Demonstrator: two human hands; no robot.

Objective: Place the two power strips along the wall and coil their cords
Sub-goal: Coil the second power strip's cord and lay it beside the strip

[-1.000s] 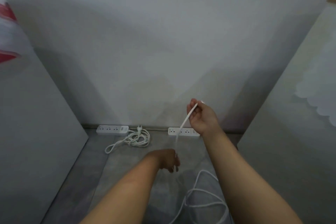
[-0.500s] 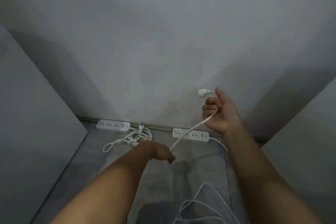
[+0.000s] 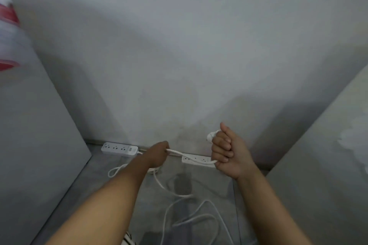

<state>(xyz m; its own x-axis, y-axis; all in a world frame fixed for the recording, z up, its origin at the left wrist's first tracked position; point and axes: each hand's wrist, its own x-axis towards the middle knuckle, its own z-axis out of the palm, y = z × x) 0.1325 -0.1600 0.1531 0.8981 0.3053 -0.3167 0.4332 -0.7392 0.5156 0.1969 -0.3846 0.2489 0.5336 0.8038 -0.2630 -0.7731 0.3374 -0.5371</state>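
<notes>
Two white power strips lie against the foot of the wall: the left strip (image 3: pixel 119 148) and the right strip (image 3: pixel 196 160). My right hand (image 3: pixel 229 153) is fisted around the right strip's white cord (image 3: pixel 191 157), with the plug (image 3: pixel 211 136) sticking out above my fingers. My left hand (image 3: pixel 157 155) pinches the same cord a short span to the left, so it stretches between both hands in front of the right strip. The rest of that cord lies in loose loops (image 3: pixel 199 219) on the floor. The left strip's coiled cord (image 3: pixel 115 171) is mostly hidden behind my left forearm.
Grey floor tiles (image 3: pixel 199 185) run to a pale wall (image 3: pixel 179 65). A grey panel (image 3: pixel 35 145) closes the left side and a pale panel (image 3: pixel 328 165) closes the right. Something red and white (image 3: pixel 8 26) shows at the upper left edge.
My left hand has risen and slid along the cord toward the right strip. My right hand has turned into a fist lower down, and the span between the hands is now nearly level.
</notes>
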